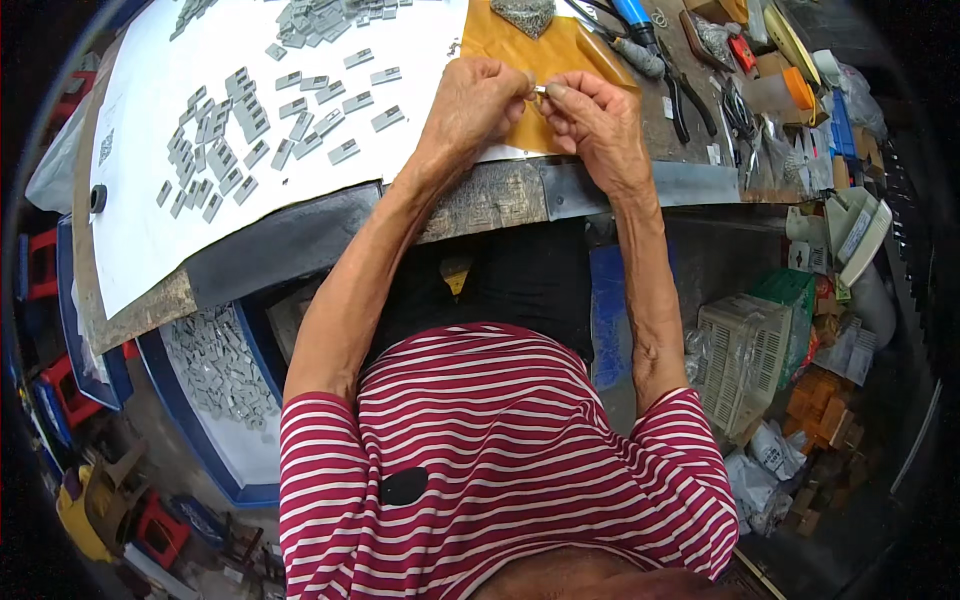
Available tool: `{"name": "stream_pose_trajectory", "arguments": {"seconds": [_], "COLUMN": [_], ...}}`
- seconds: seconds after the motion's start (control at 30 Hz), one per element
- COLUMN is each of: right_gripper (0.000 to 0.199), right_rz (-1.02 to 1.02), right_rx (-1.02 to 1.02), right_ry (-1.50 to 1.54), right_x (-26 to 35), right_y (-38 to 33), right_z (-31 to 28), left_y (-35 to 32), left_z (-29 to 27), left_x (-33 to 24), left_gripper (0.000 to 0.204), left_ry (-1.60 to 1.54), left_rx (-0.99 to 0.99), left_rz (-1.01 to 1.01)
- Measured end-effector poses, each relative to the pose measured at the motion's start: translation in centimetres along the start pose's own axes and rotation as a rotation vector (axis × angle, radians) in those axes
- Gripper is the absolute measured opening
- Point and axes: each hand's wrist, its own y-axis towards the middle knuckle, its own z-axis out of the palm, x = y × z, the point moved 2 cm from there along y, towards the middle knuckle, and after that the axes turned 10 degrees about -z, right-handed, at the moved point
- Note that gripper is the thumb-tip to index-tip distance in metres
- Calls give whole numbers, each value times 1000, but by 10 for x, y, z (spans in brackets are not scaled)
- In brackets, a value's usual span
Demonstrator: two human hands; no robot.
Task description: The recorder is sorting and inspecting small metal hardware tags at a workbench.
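My left hand (487, 95) and my right hand (597, 115) meet above the far edge area of the workbench, both closed in a pinch. Between their fingertips is a small pale piece (541, 89), mostly covered, so its exact kind does not show. Under the hands lies an orange-brown sheet (590, 62). Beyond them, a pile of small metal parts (524, 14) rests on that sheet. To the left, many small grey rectangular pieces with dark slots (343, 152) are spread over white paper (140, 235), some lined up in rows.
Pliers with black handles (690, 100) and a blue-handled tool (634, 14) lie right of the sheet. A blue bin of grey pieces (255, 490) stands below the bench at left. A beige crate (740, 350) and boxes sit low at right.
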Motion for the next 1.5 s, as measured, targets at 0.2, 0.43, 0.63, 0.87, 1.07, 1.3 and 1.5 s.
{"name": "stream_pose_trajectory", "arguments": {"seconds": [0.2, 0.43, 0.63, 0.87, 1.07, 1.3, 1.5], "right_gripper": [14, 10, 9, 9, 9, 9, 9], "right_rz": [61, 142, 99, 31, 0, 14, 32], "right_rx": [0, -30, -32, -102, -134, -152, -133], "right_ry": [25, 64, 33, -15, -35, -10, -7], "right_x": [-2, 1, 4, 10, 12, 8, 4], "right_y": [2, 0, -1, -9, -13, -18, -19], "right_z": [1, 2, 5, -1, -10, -14, -15], "left_y": [4, 0, -12, 4, 21, 32, 35], "left_z": [2, 3, -12, -103, -147, -143, -149], "left_x": [6, 0, -21, -39, -32, -23, -22], "left_gripper": [22, 23, 23, 18, 19, 15, 17], "left_ry": [-19, 255, 539, 810, 1025, 1157, 1075], "left_rx": [-80, -141, -213, -506, -706, -798, -734], "left_rz": [106, 295, 361, 429, 362, 396, 387]}}
